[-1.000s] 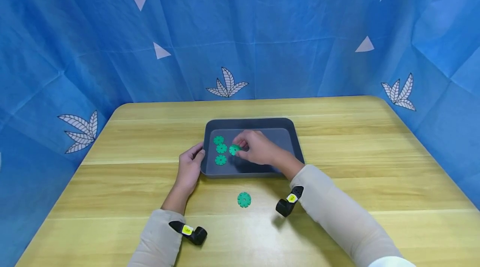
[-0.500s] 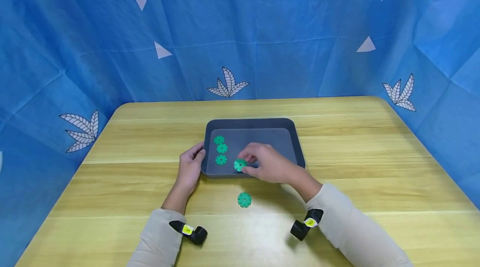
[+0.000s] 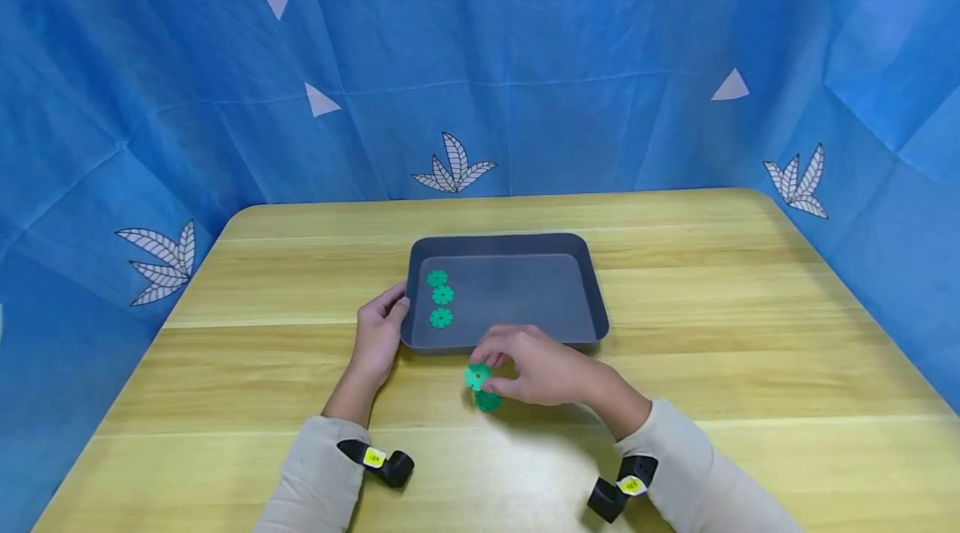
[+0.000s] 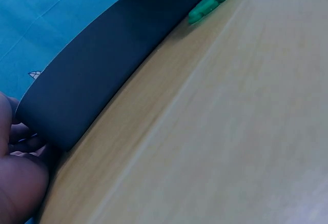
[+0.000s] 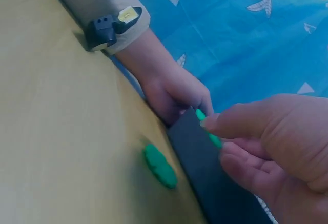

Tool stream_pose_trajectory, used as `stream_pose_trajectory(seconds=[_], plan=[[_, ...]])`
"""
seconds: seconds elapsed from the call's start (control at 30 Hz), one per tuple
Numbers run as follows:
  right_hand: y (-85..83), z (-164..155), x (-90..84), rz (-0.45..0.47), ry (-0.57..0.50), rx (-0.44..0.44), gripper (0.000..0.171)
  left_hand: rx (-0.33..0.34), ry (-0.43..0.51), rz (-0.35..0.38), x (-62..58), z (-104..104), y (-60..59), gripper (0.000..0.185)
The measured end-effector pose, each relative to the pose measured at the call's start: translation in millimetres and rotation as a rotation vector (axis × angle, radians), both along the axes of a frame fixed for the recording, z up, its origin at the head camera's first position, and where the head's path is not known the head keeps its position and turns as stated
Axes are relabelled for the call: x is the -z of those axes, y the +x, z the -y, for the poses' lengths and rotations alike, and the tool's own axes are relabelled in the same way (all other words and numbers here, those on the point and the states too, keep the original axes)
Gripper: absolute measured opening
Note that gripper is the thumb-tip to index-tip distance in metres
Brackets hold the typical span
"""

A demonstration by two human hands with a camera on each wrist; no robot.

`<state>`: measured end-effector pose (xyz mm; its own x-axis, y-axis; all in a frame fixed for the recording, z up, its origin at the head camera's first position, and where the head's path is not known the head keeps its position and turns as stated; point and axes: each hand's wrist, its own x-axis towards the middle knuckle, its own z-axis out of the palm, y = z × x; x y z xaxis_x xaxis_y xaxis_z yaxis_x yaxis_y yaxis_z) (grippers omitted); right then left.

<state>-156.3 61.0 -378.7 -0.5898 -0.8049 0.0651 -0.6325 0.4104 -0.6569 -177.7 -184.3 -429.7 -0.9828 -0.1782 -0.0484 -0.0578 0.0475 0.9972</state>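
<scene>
No brand or readable writing shows anywhere; the only labels are small yellow tags on the black wrist cameras [image 3: 378,463], and whatever is printed on them is too small to read.

Five green gears can be counted. Three lie in a short row [image 3: 440,297] at the left end of the dark tray [image 3: 517,243]. One gear [image 3: 477,376] is pinched between the thumb and forefinger of the right hand [image 3: 536,366], held just above the table [image 3: 750,333] in front of the tray's near wall. The fifth, the loose gear [image 3: 489,401], lies flat on the table right under the held one, partly covered by it and by the fingers; whether the two touch is hard to say from the head view, though the right wrist view shows a gap between them.

The left hand [image 3: 378,333] grips the tray's near left corner, thumb over the rim and fingers curled against the outer wall. In the left wrist view only the tray's wall, a blurred edge of that hand and the loose gear far off can be made out.

Both forearms wear pale sleeves [image 3: 315,479], cut off at the bottom edge. Behind the table hangs a blue cloth [image 3: 525,58] printed with white leaves and triangles.
</scene>
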Motion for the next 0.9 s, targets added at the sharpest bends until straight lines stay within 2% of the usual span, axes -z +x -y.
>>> stream_pose_trajectory(seconds=[0.17, 0.4, 0.63, 0.9], plan=[[4.0, -3.9, 6.2, 0.006, 0.004, -0.036, 0.021, 0.001, 0.0, -0.006, 0.1, 0.6, -0.8, 0.038], [6.4, -6.8, 19.2, -0.053, -0.035, -0.086, 0.017, 0.005, 0.003, -0.004, 0.2, 0.6, -1.2, 0.038], [8.3, -5.1, 21.8, -0.03, 0.009, -0.05, 0.014, 0.006, 0.008, -0.004, 0.5, 0.6, -0.2, 0.038], [8.7, -3.1, 25.9, -0.059, 0.03, -0.045, 0.012, 0.011, 0.0, -0.006, 2.4, 1.3, -0.6, 0.038]])
